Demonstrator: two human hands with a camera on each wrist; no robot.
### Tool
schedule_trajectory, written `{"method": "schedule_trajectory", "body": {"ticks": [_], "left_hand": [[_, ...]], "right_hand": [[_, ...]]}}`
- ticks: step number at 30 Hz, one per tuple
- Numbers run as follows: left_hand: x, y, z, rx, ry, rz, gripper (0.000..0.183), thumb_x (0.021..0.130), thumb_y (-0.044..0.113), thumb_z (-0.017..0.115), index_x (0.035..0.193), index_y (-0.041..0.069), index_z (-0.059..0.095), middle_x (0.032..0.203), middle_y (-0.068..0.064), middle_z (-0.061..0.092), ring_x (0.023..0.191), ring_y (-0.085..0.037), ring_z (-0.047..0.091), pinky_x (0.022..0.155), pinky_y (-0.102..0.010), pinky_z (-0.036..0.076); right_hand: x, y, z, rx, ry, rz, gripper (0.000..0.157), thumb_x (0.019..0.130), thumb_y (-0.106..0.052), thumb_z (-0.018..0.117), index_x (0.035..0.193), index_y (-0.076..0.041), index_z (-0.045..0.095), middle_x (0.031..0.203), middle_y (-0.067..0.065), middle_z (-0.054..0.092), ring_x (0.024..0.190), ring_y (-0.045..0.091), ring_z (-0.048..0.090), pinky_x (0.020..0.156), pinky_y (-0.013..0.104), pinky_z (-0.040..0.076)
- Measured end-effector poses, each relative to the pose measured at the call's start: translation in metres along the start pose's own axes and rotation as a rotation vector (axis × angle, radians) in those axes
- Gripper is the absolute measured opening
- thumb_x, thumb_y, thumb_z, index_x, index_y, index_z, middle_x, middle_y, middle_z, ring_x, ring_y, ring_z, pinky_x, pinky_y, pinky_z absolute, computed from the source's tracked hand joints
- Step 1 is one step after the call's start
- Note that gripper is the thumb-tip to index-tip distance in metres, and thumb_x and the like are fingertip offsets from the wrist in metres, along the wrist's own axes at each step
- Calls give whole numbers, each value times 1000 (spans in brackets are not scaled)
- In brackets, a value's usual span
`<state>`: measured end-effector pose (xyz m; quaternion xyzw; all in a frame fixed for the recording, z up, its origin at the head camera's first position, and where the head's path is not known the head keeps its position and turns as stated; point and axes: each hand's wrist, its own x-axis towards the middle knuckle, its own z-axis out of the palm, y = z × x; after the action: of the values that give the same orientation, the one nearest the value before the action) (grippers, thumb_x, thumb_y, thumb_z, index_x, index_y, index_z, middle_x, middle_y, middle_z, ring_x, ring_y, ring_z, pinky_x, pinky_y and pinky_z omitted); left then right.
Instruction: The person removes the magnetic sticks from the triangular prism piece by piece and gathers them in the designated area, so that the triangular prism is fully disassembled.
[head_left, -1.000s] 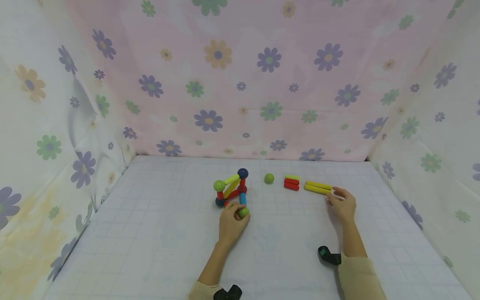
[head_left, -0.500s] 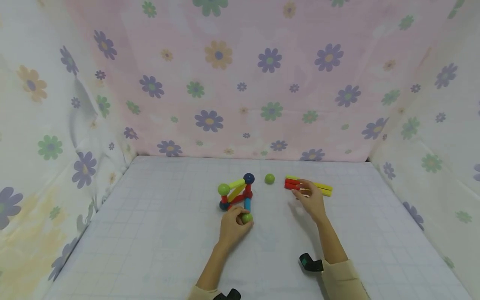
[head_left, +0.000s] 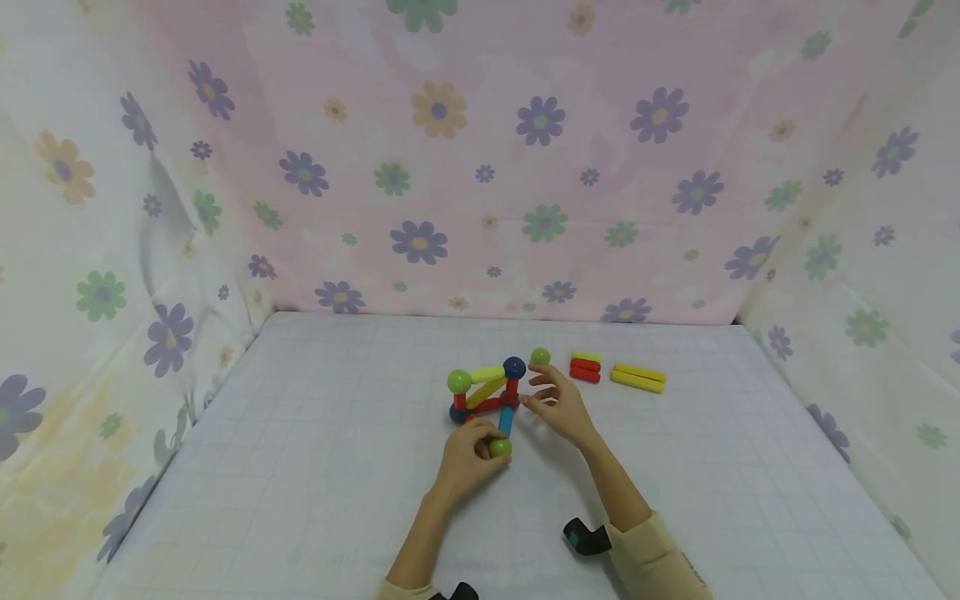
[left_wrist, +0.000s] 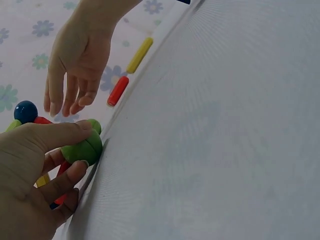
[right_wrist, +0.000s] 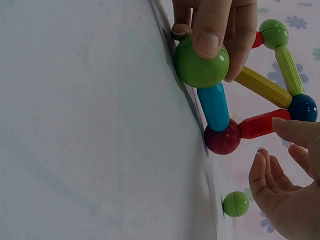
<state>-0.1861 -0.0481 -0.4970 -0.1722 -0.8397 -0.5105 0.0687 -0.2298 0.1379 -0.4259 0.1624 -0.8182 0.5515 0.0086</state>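
A frame of magnetic rods and balls stands near the middle of the table. My left hand (head_left: 467, 460) pinches its near green ball (right_wrist: 200, 62) between thumb and fingers. From that ball a blue rod (right_wrist: 214, 106) runs to a red ball (right_wrist: 222, 137). A red rod (right_wrist: 257, 124) rises from there to a dark blue ball (head_left: 513, 367). Beside this corner is my right hand (head_left: 561, 408), fingers spread and loosely bent, with nothing held; its thumb overlaps the red rod in the right wrist view. Another green ball (head_left: 459, 382) tops the frame's left corner, joined by a lime rod (head_left: 487, 374).
Behind the right hand lies a loose green ball (head_left: 540, 357). Further right are a short lime rod (head_left: 586, 357), two red rods (head_left: 585, 370) and two longer yellow rods (head_left: 638, 378). Flowered cloth (head_left: 480, 167) walls the table's back and sides.
My right hand has swept left from the yellow rods, past the red ones, to the frame. The frame has shifted slightly right and toward me, with my left hand still on its green ball.
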Motion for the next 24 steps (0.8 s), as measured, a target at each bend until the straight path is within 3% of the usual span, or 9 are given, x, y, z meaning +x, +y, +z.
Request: {"method": "schedule_trajectory", "body": {"ticks": [4, 8, 12, 15, 18, 20, 22, 24], "left_hand": [[-1, 1, -3, -12, -35, 29, 23, 70, 5, 79, 92, 4, 72, 89, -2, 62, 62, -7, 51, 57, -19, 46], [-3, 1, -6, -36, -66, 47, 24, 69, 6, 79, 91, 5, 72, 85, -2, 63, 63, -8, 51, 58, -19, 46], [-4, 2, -9, -117, -18, 51, 20, 72, 9, 79, 89, 4, 71, 77, -2, 65, 60, -7, 50, 55, -18, 44], [-1, 6, -9, -151, 166, 123, 16, 74, 9, 79, 84, 1, 70, 68, -3, 64, 54, -10, 48, 48, -19, 40], [6, 12, -13, -86, 454, 215, 19, 72, 8, 80, 79, 0, 65, 67, -7, 60, 54, -18, 47, 47, -23, 37], [13, 17, -17, -30, 629, 219, 26, 70, 8, 82, 77, 0, 58, 69, -10, 55, 59, -24, 46, 51, -26, 37], [20, 23, -23, 7, 725, 194, 34, 68, 9, 83, 79, -2, 52, 74, -12, 51, 68, -28, 45, 59, -30, 37], [26, 27, -29, 16, 719, 164, 40, 68, 11, 83, 85, -3, 50, 81, -16, 50, 77, -30, 45, 65, -34, 37]], "right_hand": [[1, -3, 5, -1, -14, -41, 58, 82, 1, 68, 134, 6, 44, 117, 32, 51, 85, 37, 60, 73, 31, 52], [5, 2, 9, -15, -10, -144, 58, 80, 2, 70, 133, 4, 47, 118, 26, 52, 77, 29, 57, 65, 29, 52], [10, 16, 13, -52, 1, -247, 53, 80, 3, 70, 129, 5, 50, 107, 21, 57, 67, 22, 53, 55, 27, 48], [11, 22, 14, -78, 17, -271, 50, 81, -1, 71, 127, 2, 53, 99, 16, 59, 66, 18, 53, 55, 25, 48], [10, 21, 14, -135, 40, -284, 47, 81, -5, 72, 125, -1, 56, 98, 13, 59, 67, 15, 53, 57, 24, 48], [10, 18, 14, -185, 59, -292, 46, 80, -7, 73, 123, -2, 58, 97, 12, 57, 66, 15, 53, 57, 23, 49], [10, 12, 14, -253, 82, -315, 44, 79, -7, 74, 120, 0, 60, 97, 14, 56, 66, 15, 52, 56, 23, 48], [9, 6, 13, -324, 97, -318, 43, 78, -8, 75, 117, 2, 61, 97, 16, 54, 66, 16, 52, 56, 23, 48]]}}
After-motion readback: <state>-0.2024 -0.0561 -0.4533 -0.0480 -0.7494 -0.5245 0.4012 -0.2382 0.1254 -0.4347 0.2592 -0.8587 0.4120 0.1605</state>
